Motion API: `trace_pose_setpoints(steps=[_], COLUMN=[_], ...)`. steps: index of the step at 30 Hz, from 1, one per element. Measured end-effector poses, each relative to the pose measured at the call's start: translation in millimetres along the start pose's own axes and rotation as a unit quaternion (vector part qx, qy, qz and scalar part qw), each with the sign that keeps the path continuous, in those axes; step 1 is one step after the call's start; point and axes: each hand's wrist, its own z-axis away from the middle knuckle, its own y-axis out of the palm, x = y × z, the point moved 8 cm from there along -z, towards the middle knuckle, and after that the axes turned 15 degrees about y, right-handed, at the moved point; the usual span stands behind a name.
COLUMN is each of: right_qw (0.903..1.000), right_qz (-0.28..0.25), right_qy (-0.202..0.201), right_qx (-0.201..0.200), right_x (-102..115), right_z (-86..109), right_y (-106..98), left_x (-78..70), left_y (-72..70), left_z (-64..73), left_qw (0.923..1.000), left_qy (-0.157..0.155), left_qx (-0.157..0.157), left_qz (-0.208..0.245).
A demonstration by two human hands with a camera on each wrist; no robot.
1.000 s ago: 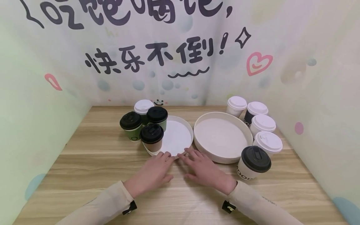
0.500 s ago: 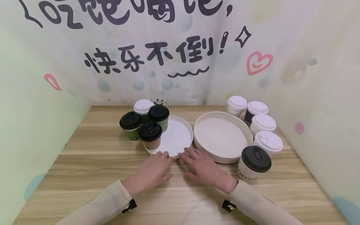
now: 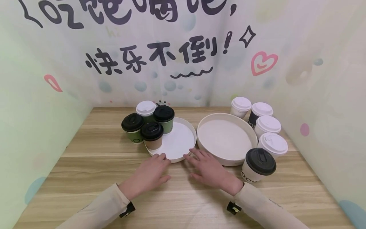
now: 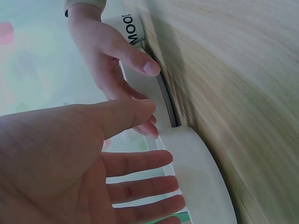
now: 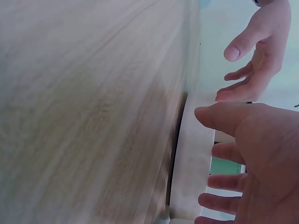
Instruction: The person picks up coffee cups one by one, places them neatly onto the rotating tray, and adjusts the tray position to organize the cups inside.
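Observation:
Both hands lie at the near rim of a round white tray (image 3: pixel 183 140). The fingertips of my left hand (image 3: pixel 147 175) touch the rim left of its front, fingers extended in the left wrist view. My right hand (image 3: pixel 213 171) touches the rim further right, and the right wrist view shows its fingers fairly straight along the tray wall (image 5: pixel 191 163). On the tray's left part stand two lidded paper cups: a brown cup (image 3: pixel 154 143) with a black lid in front, and a light green cup (image 3: pixel 168 126) with a black lid behind it.
Left of the tray stand a green black-lidded cup (image 3: pixel 134 136) and a white-lidded cup (image 3: pixel 146 109). A larger cream tray (image 3: pixel 226 136) sits close on the right. Several cups with white lids line its right side, with a black-lidded white cup (image 3: pixel 257 167) nearest.
The white tray has turned clockwise: the brown cup has shifted left and back, the light green cup right and back. My left hand has slid left; the right has edged slightly right.

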Motion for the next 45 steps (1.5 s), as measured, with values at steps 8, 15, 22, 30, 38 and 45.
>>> trace_pose_setpoints(steps=[8, 15, 22, 30, 38, 45], right_qw=[0.9999, 0.9997, 0.9998, 0.9998, 0.9996, 0.9997], right_qz=[0.007, 0.016, 0.006, -0.009, -0.015, -0.010], right_qy=[-0.008, -0.019, -0.020, -0.010, -0.015, -0.016], right_qx=[-0.008, -0.009, -0.008, -0.012, -0.016, -0.018], right_x=[5.0, 10.1, 8.8, 1.0, -2.1, -1.7], right_z=[1.5, 1.3, 1.7, -0.8, -1.9, -2.3], right_y=[-2.0, 0.9, -1.5, -2.9, -4.8, -5.2], left_x=[-5.2, -12.5, -10.4, -2.2, 8.8, 17.0], left_y=[7.3, 10.0, 9.5, 5.5, 2.1, -2.1], left_z=[-5.7, -13.4, -12.2, -6.5, 1.7, 7.4], left_qw=[0.9996, 0.9994, 0.9995, 0.9999, 0.9999, 0.9996], left_qy=[0.013, 0.032, 0.032, 0.013, -0.006, -0.023], left_qx=[0.007, 0.010, 0.005, -0.002, -0.007, -0.008], left_qz=[0.023, 0.010, 0.007, 0.007, 0.009, 0.013])
